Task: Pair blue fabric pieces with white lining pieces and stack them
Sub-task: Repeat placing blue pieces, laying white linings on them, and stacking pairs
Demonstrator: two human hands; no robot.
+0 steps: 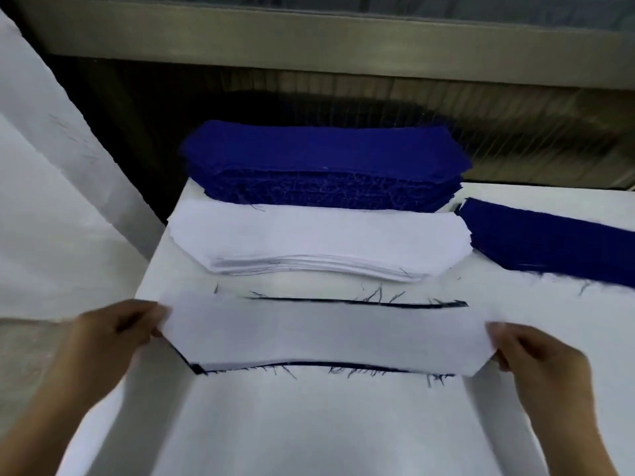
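A white lining piece [323,334] lies over a blue fabric piece [357,303], whose dark edges and loose threads show above and below it. My left hand [113,331] pinches the lining's left end. My right hand [543,362] pinches its right end. Behind it sits a pile of white lining pieces [316,242], and behind that a thick pile of blue fabric pieces [323,166].
Everything rests on a white-covered table [309,424]. A second, flatter stack of blue pieces [549,242] lies at the right. White cloth [44,201] hangs at the left. A dark gap and a grey ledge [309,46] run behind the table.
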